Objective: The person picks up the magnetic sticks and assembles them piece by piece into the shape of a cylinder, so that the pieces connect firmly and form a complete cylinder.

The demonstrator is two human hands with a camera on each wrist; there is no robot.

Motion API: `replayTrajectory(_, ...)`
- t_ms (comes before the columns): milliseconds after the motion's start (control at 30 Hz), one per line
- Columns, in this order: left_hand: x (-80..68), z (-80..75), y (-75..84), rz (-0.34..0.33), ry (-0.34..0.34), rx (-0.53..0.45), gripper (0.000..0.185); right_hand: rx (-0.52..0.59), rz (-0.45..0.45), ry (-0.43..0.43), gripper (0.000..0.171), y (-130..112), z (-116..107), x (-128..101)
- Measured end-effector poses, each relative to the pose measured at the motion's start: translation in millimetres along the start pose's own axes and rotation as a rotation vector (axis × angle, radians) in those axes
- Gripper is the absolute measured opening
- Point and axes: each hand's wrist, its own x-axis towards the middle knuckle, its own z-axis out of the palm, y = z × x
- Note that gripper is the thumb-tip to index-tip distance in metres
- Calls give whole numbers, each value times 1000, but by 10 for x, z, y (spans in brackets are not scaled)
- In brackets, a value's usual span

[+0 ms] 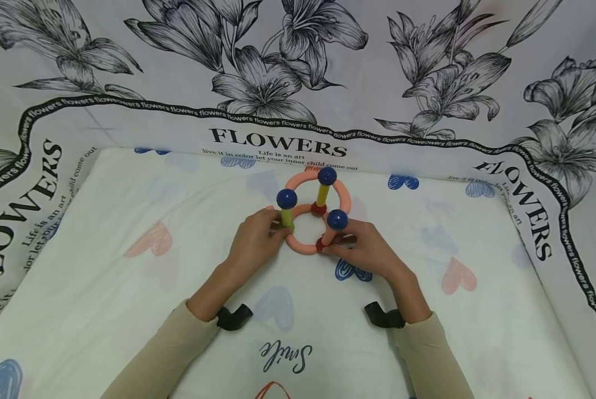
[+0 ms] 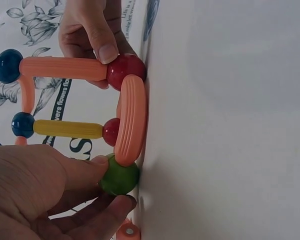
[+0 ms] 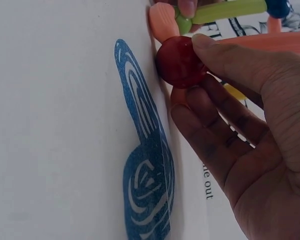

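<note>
Both hands work on a small toy frame of balls and sticks standing on the cloth. Low down, orange curved sticks (image 2: 131, 120) join a green ball (image 2: 120, 176) and two red balls (image 3: 181, 62). An orange straight stick (image 2: 62, 68), a yellow stick (image 2: 68, 128) and a yellow-green stick (image 3: 230, 12) rise to blue balls (image 1: 286, 198), which orange upper arcs (image 1: 345, 197) link. My left hand (image 1: 255, 235) pinches the green ball between thumb and fingers. On the right side, my right hand (image 1: 367, 246) grips the nearer red ball, thumb on top and fingers beneath.
A white cloth (image 1: 188, 327) with printed hearts covers the surface. Behind it rises a flower-printed cloth (image 1: 407, 116). An orange piece with a metal end (image 2: 129, 232) lies beyond the left hand. Black curved pieces (image 1: 235, 317) stick out at both wrists.
</note>
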Motion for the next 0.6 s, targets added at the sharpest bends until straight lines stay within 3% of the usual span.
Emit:
replayTrajectory(300,-1,-15,1,-17,29,5,25,11,-67,-8,17,-18,12,2)
replayTrajectory(600,-51,-267,104,-57,-59,132,45,-16,-104,4,17,-25,55,-1)
